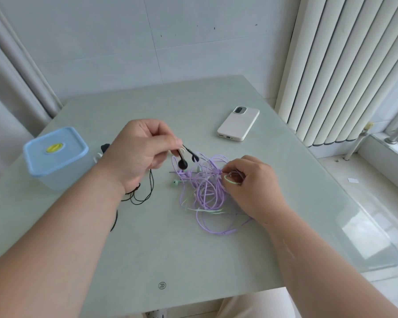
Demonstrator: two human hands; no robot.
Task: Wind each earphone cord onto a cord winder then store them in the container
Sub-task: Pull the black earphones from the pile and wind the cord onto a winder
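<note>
- The left hand (pixel 143 154) is raised over the table (pixel 147 253), thumb and fingers pinched on the stems of the black earphones (pixel 182 165). The two buds hang just below the fingertips.
- The black cord (pixel 145 196) drops behind the left wrist and loops on the table. The forearm hides part of it.
- The right hand (pixel 253 189) rests on the tangle, with curled fingers pinching a pale green cord (pixel 230 181).
- The purple cord (pixel 205 196) lies in a loose heap between the hands, mixed with the green one. A green earbud (pixel 176 183) lies at the heap's left edge.
- The container (pixel 62 177) stands at the left of the table, well apart from the cords, with its blue lid (pixel 39 152) on.
- A small black piece (pixel 105 147) and a small white piece (pixel 97 157) sit between the container and the left hand. Both are mostly hidden, and I cannot tell what they are.
- A white phone (pixel 238 123) lies face down at the far right of the table.
- Vertical blinds (pixel 342 65) hang at the right.
</note>
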